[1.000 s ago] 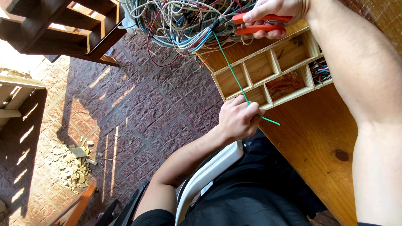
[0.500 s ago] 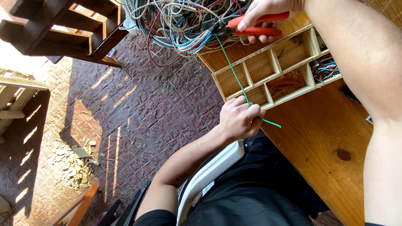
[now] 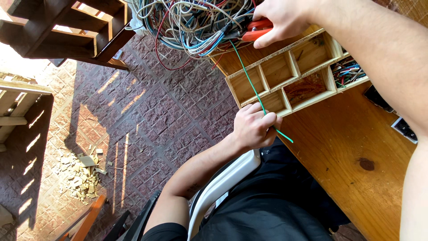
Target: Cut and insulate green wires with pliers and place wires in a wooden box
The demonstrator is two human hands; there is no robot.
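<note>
Head view: left hand (image 3: 255, 127) is curled shut on a thin green wire (image 3: 249, 80), pinching it near its loose end – a short tail sticks out toward 4 o'clock. The wire runs taut up toward 11 o'clock, crossing over the wooden divider tray (image 3: 285, 73), into a big tangle of wires (image 3: 191, 22) at 12. Right hand (image 3: 285, 18) is wrapped tight round red-handled cutters (image 3: 256, 30), w/ the tool's nose at the wire where it leaves the tangle; can't tell if the blades are closed. Tray sits on a wooden tabletop (image 3: 352, 147) – one compartment holds coppery strands, the one at 3 o'clock coloured wire bits. Brick paving (image 3: 151, 120) lies below at 9, w/ wood chips (image 3: 80, 172) at 8.
</note>
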